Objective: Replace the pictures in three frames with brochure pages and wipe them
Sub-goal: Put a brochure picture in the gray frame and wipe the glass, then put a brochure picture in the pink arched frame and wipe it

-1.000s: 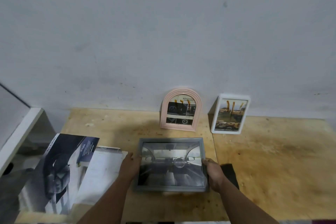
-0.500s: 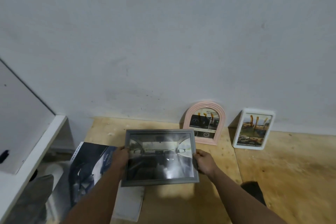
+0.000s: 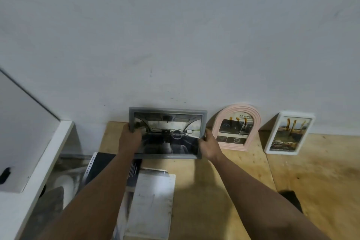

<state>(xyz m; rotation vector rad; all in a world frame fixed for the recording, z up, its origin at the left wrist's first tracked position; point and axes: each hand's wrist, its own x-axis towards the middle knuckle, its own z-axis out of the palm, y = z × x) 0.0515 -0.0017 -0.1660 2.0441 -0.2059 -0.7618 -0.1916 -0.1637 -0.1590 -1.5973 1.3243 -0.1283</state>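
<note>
— The left hand (image 3: 130,140) is clamped on the left edge of the grey frame (image 3: 167,112), thumb laid over the front near the glass, fingers wrapped round behind. See it?

— I do. And the right hand (image 3: 209,147) grips the frame's right edge lower down, near the bottom corner, thumb pointing up along the side.

— Both forearms are stretched well forward from the bottom of the view, almost straight, angling in toward each other.

— The frame sits landscape between the hands, upright with its top edge up by the wall (image 3: 175,35). The picture in it shows a car's interior, steering wheel and windscreen.

— Does the bottom edge rest on the table (image 3: 311,171)?

— It looks close to the wood, but I cannot tell if it is touching.

— Just to its right stands the pink arched frame (image 3: 236,128), leaning on the wall, and further right the white frame (image 3: 289,133), also propped against the wall. Both hold printed pages.

— Under the left forearm lies an open brochure (image 3: 152,204), a pale page uppermost and a dark cover showing at its left, hanging partly past the table's left edge.

— And a dark cloth (image 3: 291,199) lies on the table, beside the right forearm.

— Off to the left there is a white surface (image 3: 15,210), apart from the table.
</note>
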